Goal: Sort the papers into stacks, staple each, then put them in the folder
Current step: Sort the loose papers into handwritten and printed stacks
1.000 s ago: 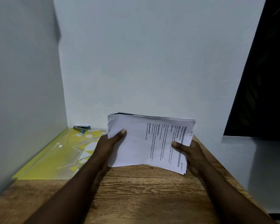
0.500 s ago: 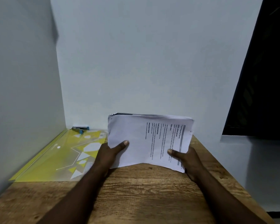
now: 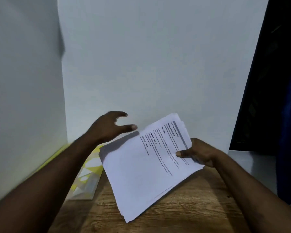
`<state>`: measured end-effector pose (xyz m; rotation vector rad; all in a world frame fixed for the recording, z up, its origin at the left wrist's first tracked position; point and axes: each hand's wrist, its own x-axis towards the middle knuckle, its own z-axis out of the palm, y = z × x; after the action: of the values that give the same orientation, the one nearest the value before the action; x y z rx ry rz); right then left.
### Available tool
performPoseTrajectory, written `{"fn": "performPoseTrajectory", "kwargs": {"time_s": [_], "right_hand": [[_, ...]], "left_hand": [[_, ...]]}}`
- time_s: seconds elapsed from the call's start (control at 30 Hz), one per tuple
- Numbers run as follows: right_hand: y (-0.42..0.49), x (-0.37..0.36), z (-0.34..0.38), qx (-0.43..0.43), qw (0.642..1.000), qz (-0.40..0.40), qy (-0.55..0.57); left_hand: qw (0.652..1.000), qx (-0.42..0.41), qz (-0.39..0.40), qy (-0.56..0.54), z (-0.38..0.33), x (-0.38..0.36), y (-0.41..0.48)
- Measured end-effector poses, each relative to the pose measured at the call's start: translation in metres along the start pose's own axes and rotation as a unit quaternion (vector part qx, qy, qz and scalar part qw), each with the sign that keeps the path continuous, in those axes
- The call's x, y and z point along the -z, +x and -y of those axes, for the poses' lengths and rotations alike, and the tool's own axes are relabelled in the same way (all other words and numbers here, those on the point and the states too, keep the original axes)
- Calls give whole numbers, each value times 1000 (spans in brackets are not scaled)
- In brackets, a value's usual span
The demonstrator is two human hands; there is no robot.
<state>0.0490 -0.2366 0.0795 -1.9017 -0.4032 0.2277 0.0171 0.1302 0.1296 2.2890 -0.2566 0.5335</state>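
A thick stack of printed white papers (image 3: 141, 167) hangs tilted over the wooden desk (image 3: 183, 209), its near corner low. My right hand (image 3: 198, 153) grips the stack at its right edge, thumb on the top sheet. My left hand (image 3: 111, 127) hovers empty above and left of the stack, fingers spread and loosely bent, slightly blurred. The yellow plastic folder (image 3: 89, 172) lies flat on the desk's left side, partly hidden by my left forearm and the papers. The stapler is hidden.
White walls close the desk in at the back and the left. A dark panel (image 3: 272, 81) rises at the right. The desk's right edge runs beside my right forearm.
My left hand has let go of the stack and lifted up to the left. The stack has swung round and tilted, held now by my right hand alone. The view dipped closer.
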Motion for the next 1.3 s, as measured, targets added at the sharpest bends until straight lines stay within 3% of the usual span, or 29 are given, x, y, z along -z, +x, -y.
{"fn": "performPoseTrajectory", "kwargs": {"time_s": [0.1,0.17,0.23,0.33,0.4,0.47,0.53,0.63,0.7,0.8,0.9,0.97,1.03,1.17,1.3], "right_hand": [[7,6,33,-21,995,48,-88],[10,6,50,-47,988,93,-113],[11,5,61,-69,983,121,-123],[8,9,66,-61,986,96,-126],[0,11,58,-52,992,38,-104],[-8,7,34,-86,996,-13,22],[-18,-15,7,-102,985,9,139],[-25,-67,-14,-18,983,47,179],[-18,-88,-9,55,983,-17,176],[-4,-90,7,96,972,-142,159],[10,-78,20,127,966,-192,118],[16,-76,25,144,962,-213,89],[16,-80,20,146,963,-214,81],[4,-96,-14,111,966,-162,169],[6,-107,-39,70,959,-201,186]], "left_hand": [[977,10,203,62,-37,-7,12],[956,32,291,-22,-37,-19,12],[938,53,317,-131,-24,-29,9],[918,94,280,-264,3,-42,-2],[899,124,244,-341,25,-50,-11],[888,137,195,-393,43,-57,-21],[877,137,146,-437,49,-66,-30],[859,109,99,-490,37,-78,-35],[856,77,53,-508,24,-83,-30],[863,52,-9,-503,10,-77,-23],[895,30,-56,-441,0,-65,-16],[897,25,-78,-435,-6,-63,-15],[894,37,-78,-439,-3,-68,-18],[894,81,-42,-439,21,-85,-36],[899,112,-35,-422,31,-104,-51]]}}
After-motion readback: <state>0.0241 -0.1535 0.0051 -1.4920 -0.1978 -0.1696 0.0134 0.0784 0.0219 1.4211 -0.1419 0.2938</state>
